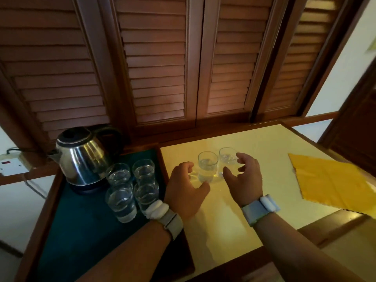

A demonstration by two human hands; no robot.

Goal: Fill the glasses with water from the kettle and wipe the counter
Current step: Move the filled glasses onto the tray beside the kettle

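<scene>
Two clear glasses stand side by side on the cream counter (221, 226): a nearer glass (207, 165) and a farther glass (227, 157). My left hand (186, 190) hovers just left of the nearer glass, fingers curled and apart, holding nothing. Just right of the pair, my right hand (245, 176) is spread open, its fingers close to the farther glass. A steel kettle (81, 157) with a black lid sits on a dark tray (81, 231) at the left. Several glasses (132, 186) with water stand next to the kettle. A yellow cloth (333, 180) lies flat at the counter's right.
Wooden louvred doors (162, 68) rise right behind the counter. A wall socket (12, 162) with a cord is at the far left. The tray has a raised wooden rim (162, 159) between it and the counter. The counter's front edge (234, 259) is wood.
</scene>
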